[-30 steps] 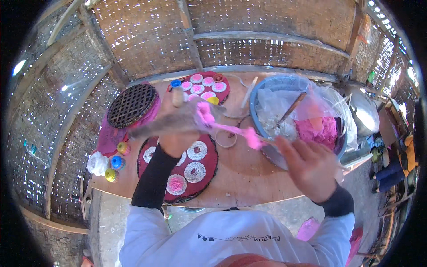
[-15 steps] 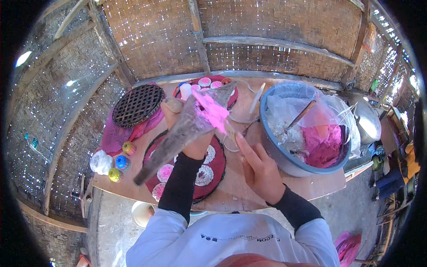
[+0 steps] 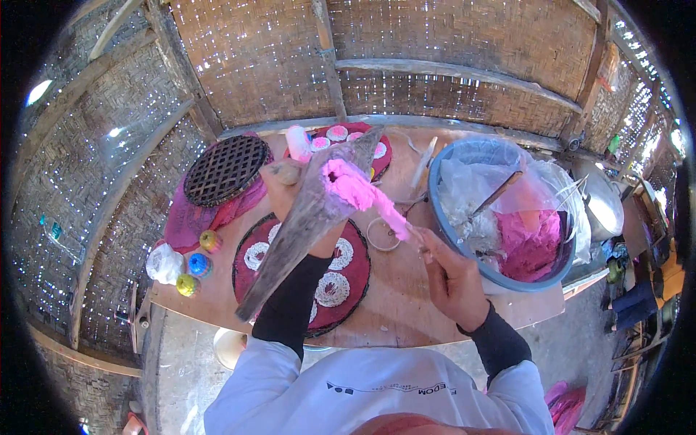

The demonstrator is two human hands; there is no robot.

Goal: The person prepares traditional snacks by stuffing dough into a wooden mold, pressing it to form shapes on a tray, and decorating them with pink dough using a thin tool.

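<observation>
Across the worktable's middle, my left hand (image 3: 284,190) grips a long grey wooden board (image 3: 290,217), held tilted above the table. A lump of bright pink dough (image 3: 351,188) lies on the board and stretches out toward my right hand (image 3: 453,279). The fingers of that hand are closed on a thin stick, mostly hidden under the pink dough. Beneath the board, partly covered by my left forearm, a round tray (image 3: 355,293) with red cloth bears several lacy white rings (image 3: 333,289).
Right of my hands stands a grey-blue tub (image 3: 464,264) holding white and pink dough, with a stick (image 3: 496,194) in it. A dark woven basket (image 3: 225,170) sits at left, near several small coloured bundles (image 3: 198,264). Another red tray (image 3: 384,165) lies behind the board.
My right hand has moved right and slightly nearer me, drawing out a strip of pink dough. The board has shifted slightly right, showing more rings on the tray.
</observation>
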